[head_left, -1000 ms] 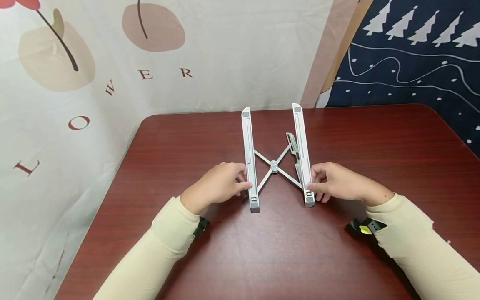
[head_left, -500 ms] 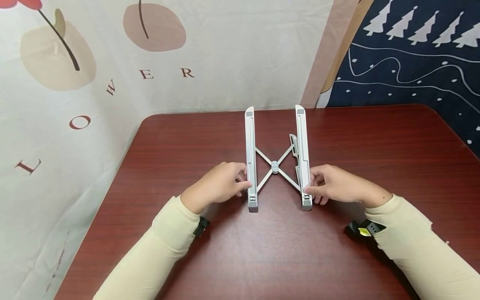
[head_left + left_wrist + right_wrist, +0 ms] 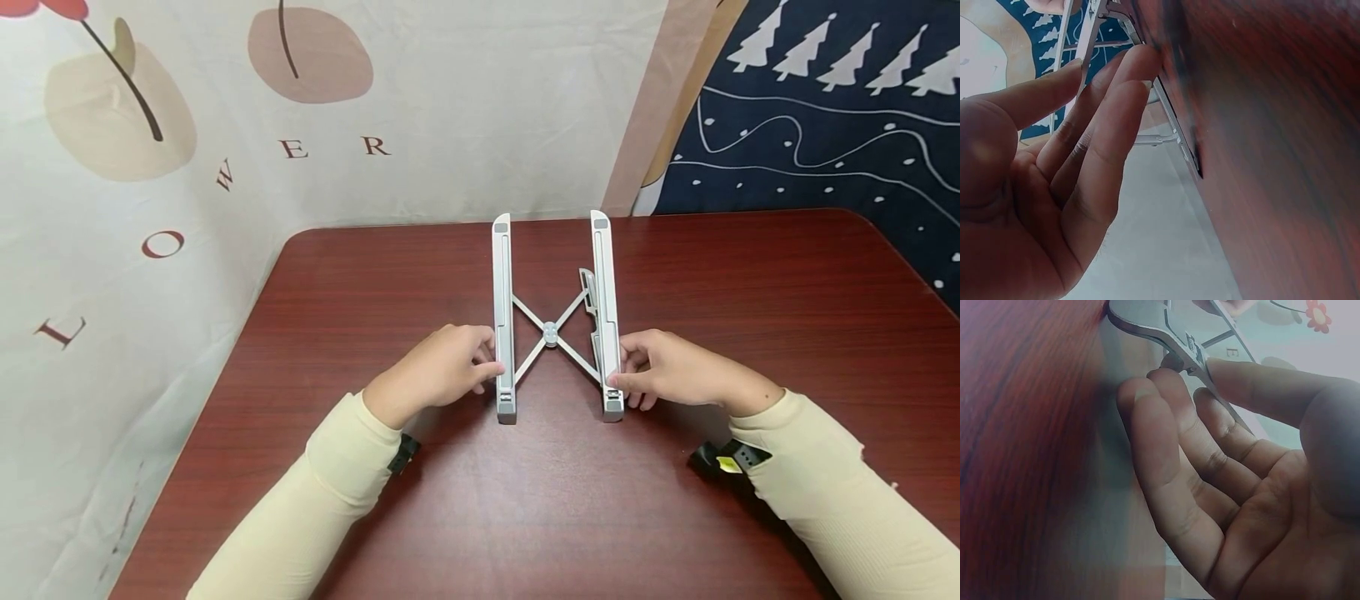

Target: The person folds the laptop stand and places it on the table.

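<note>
A silver folding laptop stand (image 3: 551,334) stands on the table, its two long rails joined by crossed bars with a round hub in the middle. My left hand (image 3: 442,364) holds the near part of the left rail (image 3: 502,292), thumb on top and fingers along the outer side. On the other side, my right hand (image 3: 671,372) grips the right rail (image 3: 604,292) near its front end in the same way. A slotted support piece (image 3: 587,287) shows on the inner side of the right rail. In the right wrist view, the thumb (image 3: 1260,387) lies against the rail's edge.
The dark red wooden table (image 3: 525,508) reaches back to a pale printed cloth (image 3: 465,108) and a navy cloth with white trees (image 3: 825,142). Black straps with devices are on both wrists, the right one (image 3: 727,457) bearing a yellow label.
The stand has turned slightly so its rails point straighter away from me, and they stand a little closer together. My right hand has shifted slightly left; over the last half second little has moved.
</note>
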